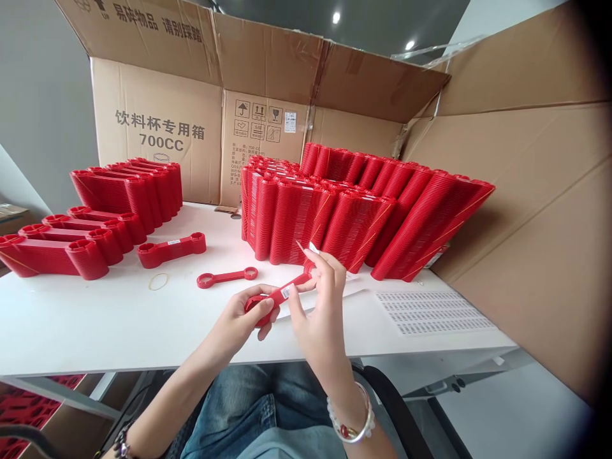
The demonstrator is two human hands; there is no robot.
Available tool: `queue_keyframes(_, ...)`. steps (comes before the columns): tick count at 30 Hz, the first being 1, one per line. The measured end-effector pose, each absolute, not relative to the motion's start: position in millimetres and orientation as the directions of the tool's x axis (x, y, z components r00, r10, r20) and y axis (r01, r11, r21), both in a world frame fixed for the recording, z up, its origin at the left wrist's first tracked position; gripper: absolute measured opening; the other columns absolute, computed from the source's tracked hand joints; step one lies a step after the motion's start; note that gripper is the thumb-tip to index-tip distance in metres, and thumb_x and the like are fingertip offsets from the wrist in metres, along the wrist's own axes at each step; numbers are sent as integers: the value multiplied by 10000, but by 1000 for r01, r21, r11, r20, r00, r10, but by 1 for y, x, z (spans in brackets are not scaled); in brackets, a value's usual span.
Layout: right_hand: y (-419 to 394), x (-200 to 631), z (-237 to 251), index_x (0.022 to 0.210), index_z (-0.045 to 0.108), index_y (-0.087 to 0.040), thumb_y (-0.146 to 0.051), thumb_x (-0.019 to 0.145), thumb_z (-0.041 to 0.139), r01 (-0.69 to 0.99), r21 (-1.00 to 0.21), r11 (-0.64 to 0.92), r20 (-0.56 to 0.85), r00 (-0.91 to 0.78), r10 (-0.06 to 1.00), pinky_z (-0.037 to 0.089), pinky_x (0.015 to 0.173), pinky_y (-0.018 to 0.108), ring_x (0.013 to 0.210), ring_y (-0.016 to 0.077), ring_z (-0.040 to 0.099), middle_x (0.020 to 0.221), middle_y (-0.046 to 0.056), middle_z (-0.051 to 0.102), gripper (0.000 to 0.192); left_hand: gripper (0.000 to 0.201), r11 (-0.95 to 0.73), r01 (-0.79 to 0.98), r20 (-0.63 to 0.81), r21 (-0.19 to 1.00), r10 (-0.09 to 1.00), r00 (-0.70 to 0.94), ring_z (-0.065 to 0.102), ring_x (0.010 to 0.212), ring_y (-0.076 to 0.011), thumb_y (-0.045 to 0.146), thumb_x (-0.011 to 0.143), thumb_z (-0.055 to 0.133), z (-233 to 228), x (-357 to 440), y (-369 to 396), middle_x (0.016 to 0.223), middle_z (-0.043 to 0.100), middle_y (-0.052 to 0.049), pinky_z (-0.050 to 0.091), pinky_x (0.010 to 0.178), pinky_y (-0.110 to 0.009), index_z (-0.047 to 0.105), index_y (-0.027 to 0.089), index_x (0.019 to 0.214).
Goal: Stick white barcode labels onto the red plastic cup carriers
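Observation:
Near the front of the table, my left hand [248,312] is closed around the ring end of a red plastic link [275,299]. This part has a flat bar between its ends and a small white label [286,291] on the bar. Over its far end is my right hand [320,299], thumb near the label and fingers bent. A small white sticker [313,247] shows at the right fingertips. My right hand partly hides the link's far end. Just beyond my left hand lies a single red link [227,276].
Tall bundled red stacks [296,217] stand at the back, with a leaning stack [425,223] at right. Shorter stacks [90,252] and a small labelled stack [172,249] are at left, near a rubber band [158,281]. A label sheet [435,312] lies right. Cardboard [157,127] surrounds the back.

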State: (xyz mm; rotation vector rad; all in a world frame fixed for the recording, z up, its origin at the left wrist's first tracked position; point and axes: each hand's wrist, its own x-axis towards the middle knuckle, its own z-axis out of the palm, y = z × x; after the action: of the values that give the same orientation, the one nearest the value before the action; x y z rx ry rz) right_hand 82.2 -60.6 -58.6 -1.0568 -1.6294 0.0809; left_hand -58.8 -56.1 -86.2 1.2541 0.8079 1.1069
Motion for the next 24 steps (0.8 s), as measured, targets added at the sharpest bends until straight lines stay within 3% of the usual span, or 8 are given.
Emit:
queue_keyframes(3,-58,79,-66,1389,421,-302,-60,892,517,631,-455,629,820,21,572,631,764,361,951,185,676,1344,121,480,561,228,-51,-187,105,981,951,292,425,480,-55,371,938,529,-84,-57,-60,658,513,56,319,543,-237,582,150,914)
queue_keyframes(7,-54,78,-74,1460,325,-316,-117,884,609,637,-428,641,857,62,511,637,728,361,1089,242,661,1401,130,497,673,249,-97,-158,136,983,955,262,419,480,-61,397,932,525,-84,-54,-63,639,505,63,331,549,-239,564,151,935)
queue_keyframes(11,-50,82,-74,1504,240,-337,-179,879,651,671,-380,636,879,48,475,552,930,551,1220,303,603,1487,141,459,764,257,-111,-122,139,986,956,258,410,474,-64,406,925,518,-85,-51,-65,636,510,63,341,546,-241,550,152,952)
queue_keyframes(15,-48,84,-73,1520,197,-317,-187,882,649,728,-315,609,890,3,457,345,1049,701,1104,308,681,1483,196,468,792,264,-131,-90,150,987,957,250,410,480,-67,410,920,516,-84,-51,-66,641,513,60,350,549,-244,547,150,953)
queue_keyframes(20,-49,84,-75,1525,185,-281,-206,902,627,762,-244,600,921,-11,388,324,1061,657,948,283,741,1462,247,478,768,273,-149,-59,159,987,954,254,411,483,-73,419,924,512,-81,-52,-66,635,508,59,360,552,-247,549,151,960)
queue_keyframes(24,-51,84,-76,1544,138,-250,-233,892,635,780,-268,565,914,21,405,320,1075,630,957,284,738,1439,249,506,820,264,-137,-64,149,988,952,266,415,492,-74,415,927,514,-81,-52,-67,640,510,58,370,560,-246,548,156,962)
